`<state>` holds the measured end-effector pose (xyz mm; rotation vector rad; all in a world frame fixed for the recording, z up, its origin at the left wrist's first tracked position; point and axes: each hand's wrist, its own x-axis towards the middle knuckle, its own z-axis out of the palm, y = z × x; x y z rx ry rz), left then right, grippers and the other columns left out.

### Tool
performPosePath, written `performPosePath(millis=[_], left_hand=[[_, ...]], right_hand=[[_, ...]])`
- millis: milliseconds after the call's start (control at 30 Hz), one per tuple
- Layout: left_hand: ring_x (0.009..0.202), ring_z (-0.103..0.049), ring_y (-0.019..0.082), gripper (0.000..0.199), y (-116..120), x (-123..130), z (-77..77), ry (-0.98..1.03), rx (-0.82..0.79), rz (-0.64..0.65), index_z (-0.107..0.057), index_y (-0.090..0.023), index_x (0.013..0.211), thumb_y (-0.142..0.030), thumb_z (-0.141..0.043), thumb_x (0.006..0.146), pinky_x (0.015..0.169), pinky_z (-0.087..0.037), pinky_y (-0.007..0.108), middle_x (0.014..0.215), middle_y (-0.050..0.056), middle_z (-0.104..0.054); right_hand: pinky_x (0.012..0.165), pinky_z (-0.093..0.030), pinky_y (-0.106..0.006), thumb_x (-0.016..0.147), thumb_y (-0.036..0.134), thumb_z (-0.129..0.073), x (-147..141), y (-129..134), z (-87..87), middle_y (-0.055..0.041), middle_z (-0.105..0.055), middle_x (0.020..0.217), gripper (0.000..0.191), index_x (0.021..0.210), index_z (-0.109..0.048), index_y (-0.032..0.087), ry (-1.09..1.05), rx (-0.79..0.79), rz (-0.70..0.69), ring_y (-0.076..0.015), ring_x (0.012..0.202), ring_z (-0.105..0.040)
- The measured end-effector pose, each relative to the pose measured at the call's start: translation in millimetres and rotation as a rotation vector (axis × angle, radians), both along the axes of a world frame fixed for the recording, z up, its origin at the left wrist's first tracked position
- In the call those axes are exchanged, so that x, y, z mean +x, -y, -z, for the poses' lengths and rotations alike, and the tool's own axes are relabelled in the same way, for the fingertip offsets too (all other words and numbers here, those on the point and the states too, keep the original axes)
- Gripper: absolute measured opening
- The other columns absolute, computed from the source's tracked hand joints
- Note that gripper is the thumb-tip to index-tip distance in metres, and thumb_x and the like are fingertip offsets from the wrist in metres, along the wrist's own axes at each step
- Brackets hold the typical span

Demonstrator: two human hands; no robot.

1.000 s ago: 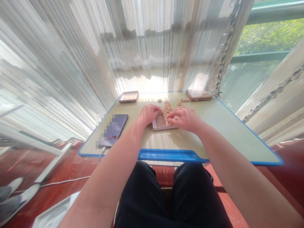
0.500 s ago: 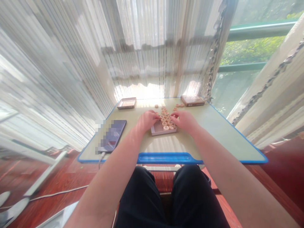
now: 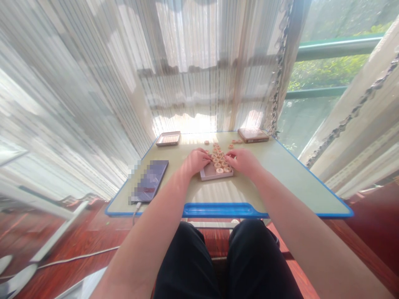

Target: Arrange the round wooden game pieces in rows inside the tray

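Observation:
A shallow box (image 3: 216, 176) lies near the middle of the table, with round wooden Chinese chess pieces (image 3: 217, 165) laid in rows along its right part. My left hand (image 3: 198, 161) is at the box's left side, fingers curled over the edge toward the pieces. At the right side my right hand (image 3: 236, 160) has thumb and fingers drawn together beside the rows. What either hand's fingertips hold, if anything, is hidden. Beyond the box lie several loose pieces, among them a single piece (image 3: 206, 142) and another piece (image 3: 231, 146).
On the table (image 3: 296, 182) with its blue edge, an open tray (image 3: 168, 138) stands back left and a closed box (image 3: 253, 135) back right. A tablet (image 3: 151, 180) with a cable (image 3: 136, 211) lies left. A blue trough (image 3: 218, 209) runs along the front edge.
The view has shifted slightly, so everything sits a little lower in the picture. Both hands stay at the box's sides, with only small finger movements.

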<state>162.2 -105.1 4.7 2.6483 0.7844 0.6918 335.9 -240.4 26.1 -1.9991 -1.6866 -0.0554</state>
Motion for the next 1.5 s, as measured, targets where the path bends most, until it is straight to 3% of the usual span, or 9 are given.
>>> performPosePath(millis=[233,433,533,633,800,1033,1267,1500], left_hand=[[0.099,-0.065,0.018,0.026,-2.4,0.4,0.9,-0.058,-0.006,0.021,-0.076,-0.025,0.100,-0.029,-0.059,0.082,0.099,-0.048,0.027,0.105,0.004,-0.068],[0.096,-0.065,0.018,0.026,-0.9,-0.1,0.3,-0.052,0.013,0.031,-0.076,-0.023,0.098,-0.028,-0.057,0.082,0.097,-0.049,0.027,0.101,0.004,-0.069],[0.090,-0.066,0.018,0.025,-0.1,-0.2,-0.6,-0.057,0.021,0.000,-0.077,-0.023,0.096,-0.026,-0.056,0.081,0.092,-0.051,0.027,0.097,0.004,-0.069],[0.087,-0.065,0.017,0.025,0.5,-0.1,-1.1,-0.061,0.019,-0.019,-0.076,-0.022,0.093,-0.023,-0.055,0.080,0.090,-0.052,0.027,0.093,0.003,-0.069],[0.092,-0.065,0.018,0.025,2.0,-0.4,-0.3,-0.016,0.022,-0.024,-0.075,-0.022,0.097,-0.023,-0.055,0.081,0.093,-0.051,0.029,0.096,0.004,-0.069],[0.101,-0.064,0.019,0.036,4.4,-0.4,-0.5,0.000,0.019,0.008,-0.070,-0.024,0.112,-0.017,-0.055,0.081,0.100,-0.048,0.030,0.108,0.005,-0.068],[0.107,-0.063,0.019,0.036,7.4,0.6,-4.2,-0.038,0.012,0.005,-0.071,-0.025,0.113,-0.017,-0.055,0.082,0.103,-0.045,0.029,0.111,0.005,-0.067],[0.105,-0.063,0.021,0.036,8.2,2.2,-5.0,-0.038,0.040,0.015,-0.071,-0.023,0.113,-0.016,-0.055,0.082,0.102,-0.047,0.030,0.110,0.006,-0.068]], right_hand=[[0.068,-0.041,-0.028,0.086,0.035,-0.050,-1.0,0.6,-0.1,-0.0060,-0.074,0.085,0.029,0.090,-0.075,0.020,0.009,-0.028,0.022,-0.0212,0.082,-0.064],[0.067,-0.043,-0.028,0.084,0.034,-0.051,3.0,-3.1,2.0,-0.0057,-0.074,0.083,0.028,0.089,-0.075,0.019,-0.034,-0.027,0.039,-0.0199,0.078,-0.063],[0.079,-0.045,-0.030,0.085,0.032,-0.051,8.8,-10.2,9.9,-0.0060,-0.074,0.093,0.028,0.095,-0.074,0.019,-0.034,-0.011,0.054,-0.0214,0.088,-0.063],[0.096,-0.040,-0.034,0.088,0.031,-0.049,13.4,-16.9,19.6,-0.0079,-0.071,0.108,0.033,0.109,-0.071,0.019,0.011,0.038,0.032,-0.0232,0.105,-0.058],[0.103,-0.034,-0.038,0.092,0.037,-0.042,14.7,-19.2,27.8,-0.0091,-0.065,0.119,0.039,0.119,-0.068,0.024,0.049,0.033,-0.016,-0.0242,0.115,-0.052],[0.102,-0.035,-0.040,0.092,0.041,-0.043,12.9,-16.7,25.2,-0.0073,-0.065,0.119,0.039,0.118,-0.068,0.027,0.050,-0.013,-0.015,-0.0265,0.113,-0.051],[0.103,-0.033,-0.039,0.092,0.040,-0.043,13.1,-15.8,24.1,-0.0090,-0.065,0.117,0.040,0.118,-0.068,0.023,0.055,0.003,-0.024,-0.0257,0.112,-0.051],[0.103,-0.033,-0.039,0.096,0.034,-0.036,-0.9,-19.8,12.6,-0.0103,-0.067,0.113,0.041,0.116,-0.069,0.019,0.137,0.019,-0.147,-0.0236,0.110,-0.055]])
